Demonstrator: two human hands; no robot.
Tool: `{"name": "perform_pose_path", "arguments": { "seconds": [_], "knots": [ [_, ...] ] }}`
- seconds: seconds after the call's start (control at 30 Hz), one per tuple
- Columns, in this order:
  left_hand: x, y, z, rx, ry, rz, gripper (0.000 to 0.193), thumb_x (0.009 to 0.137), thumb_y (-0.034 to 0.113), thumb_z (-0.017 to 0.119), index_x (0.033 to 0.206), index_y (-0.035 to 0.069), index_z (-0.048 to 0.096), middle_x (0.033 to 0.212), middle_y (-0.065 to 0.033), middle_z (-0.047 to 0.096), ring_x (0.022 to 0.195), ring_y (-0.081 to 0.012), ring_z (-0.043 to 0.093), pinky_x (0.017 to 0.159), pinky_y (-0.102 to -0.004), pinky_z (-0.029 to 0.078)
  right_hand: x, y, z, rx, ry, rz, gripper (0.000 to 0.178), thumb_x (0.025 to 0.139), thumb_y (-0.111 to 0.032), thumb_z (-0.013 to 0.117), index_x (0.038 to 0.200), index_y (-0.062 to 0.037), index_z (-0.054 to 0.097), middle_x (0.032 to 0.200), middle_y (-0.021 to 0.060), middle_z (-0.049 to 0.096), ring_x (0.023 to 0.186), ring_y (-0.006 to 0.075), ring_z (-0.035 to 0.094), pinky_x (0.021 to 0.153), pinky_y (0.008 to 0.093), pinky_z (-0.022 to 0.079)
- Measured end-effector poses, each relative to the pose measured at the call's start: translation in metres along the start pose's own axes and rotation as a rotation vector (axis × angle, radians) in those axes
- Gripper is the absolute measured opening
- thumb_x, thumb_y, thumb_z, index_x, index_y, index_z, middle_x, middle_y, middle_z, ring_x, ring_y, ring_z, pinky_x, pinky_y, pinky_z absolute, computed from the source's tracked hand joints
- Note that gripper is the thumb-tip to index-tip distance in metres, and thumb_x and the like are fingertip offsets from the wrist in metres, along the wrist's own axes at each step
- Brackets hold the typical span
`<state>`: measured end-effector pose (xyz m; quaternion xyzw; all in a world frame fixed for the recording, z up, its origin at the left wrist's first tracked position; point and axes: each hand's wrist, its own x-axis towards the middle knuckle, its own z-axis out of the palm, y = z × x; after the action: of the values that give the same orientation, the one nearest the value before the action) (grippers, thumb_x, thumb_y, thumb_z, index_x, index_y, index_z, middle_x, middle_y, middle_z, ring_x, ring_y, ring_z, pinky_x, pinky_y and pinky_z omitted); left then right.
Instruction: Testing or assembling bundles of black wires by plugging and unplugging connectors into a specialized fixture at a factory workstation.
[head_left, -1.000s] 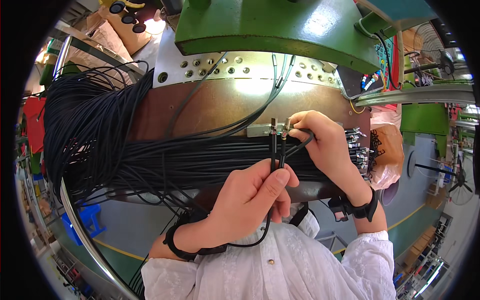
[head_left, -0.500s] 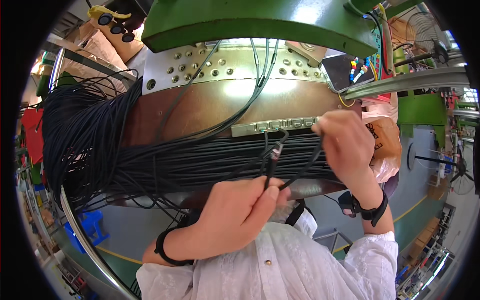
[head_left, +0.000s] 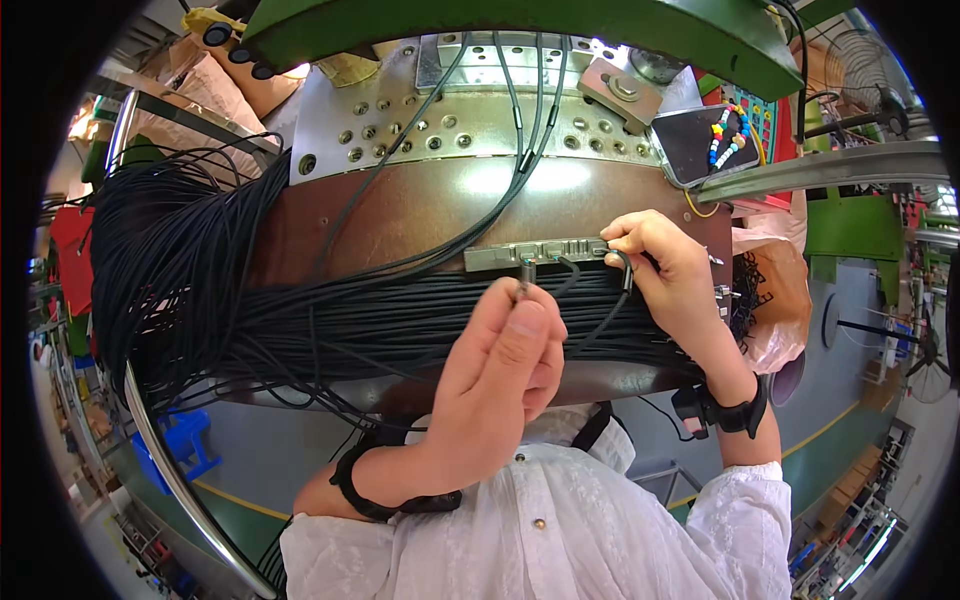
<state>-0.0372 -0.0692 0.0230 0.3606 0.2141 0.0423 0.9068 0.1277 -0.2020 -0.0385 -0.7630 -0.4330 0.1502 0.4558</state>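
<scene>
A narrow metal fixture bar (head_left: 490,260) with several slots lies across the brown bench top. Short black cable ends sit in some slots, one bent cable (head_left: 570,272) near the bar's middle. My left hand (head_left: 495,375) is closed just below the bar, thumb and fingers pinching a black cable (head_left: 528,268) that runs up to a slot; the rest of it is hidden by the fingers. At the bar's right end my right hand (head_left: 668,270) pinches another black cable (head_left: 628,277), which curves down from the fingertips. Its tip is covered by the fingers.
A thick bundle of black cables (head_left: 400,330) lies along the bench's near side and hangs over a metal rail (head_left: 150,430) at left. Beyond are a drilled metal plate (head_left: 430,125), a green machine beam (head_left: 520,35), a phone (head_left: 680,140) with a beaded string, and a paper bag (head_left: 780,290).
My left hand has risen toward the bar and no longer holds up the cable with the metal plug. My right hand has shifted slightly left and down, onto the bar's right end.
</scene>
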Motion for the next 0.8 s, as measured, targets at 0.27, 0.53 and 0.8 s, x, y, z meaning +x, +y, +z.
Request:
{"name": "perform_pose_path", "arguments": {
  "seconds": [0.27, 0.53, 0.8],
  "knots": [
    [0.004, 0.001, 0.000, 0.143, -0.065, -0.095, 0.033, 0.096, 0.032, 0.039, 0.107, 0.003, 0.050, 0.059, 0.0034, 0.036, 0.049, -0.0030, 0.027, 0.043, -0.0177, 0.023, 0.003, 0.002, 0.001, -0.087, 0.011, -0.108, 0.014, 0.072, 0.011, 0.058, 0.079, 0.0002, 0.053, 0.086, 0.0088, 0.060, 0.079, 0.0195, 0.057, 0.068, 0.0277, 0.046],
    [-0.002, 0.011, -0.013, 0.189, -0.250, -0.241, 0.035, 0.097, 0.031, 0.039, 0.105, -0.001, 0.050, 0.061, 0.0003, 0.042, 0.051, -0.0033, 0.033, 0.047, -0.0169, 0.029, 0.008, 0.001, -0.002, -0.074, -0.040, -0.039, 0.013, 0.070, 0.005, 0.063, 0.076, 0.0000, 0.053, 0.083, 0.0089, 0.059, 0.078, 0.0239, 0.055, 0.067, 0.0313, 0.045],
    [-0.001, 0.029, -0.005, 0.012, -0.314, -0.398, 0.034, 0.098, 0.028, 0.034, 0.100, -0.002, 0.050, 0.066, -0.0098, 0.056, 0.056, -0.0145, 0.054, 0.051, -0.0246, 0.042, 0.006, -0.008, -0.007, -0.266, -0.052, -0.121, 0.014, 0.069, 0.005, 0.062, 0.079, -0.0006, 0.054, 0.082, 0.0100, 0.057, 0.076, 0.0252, 0.055, 0.066, 0.0308, 0.044]
  ]
}}
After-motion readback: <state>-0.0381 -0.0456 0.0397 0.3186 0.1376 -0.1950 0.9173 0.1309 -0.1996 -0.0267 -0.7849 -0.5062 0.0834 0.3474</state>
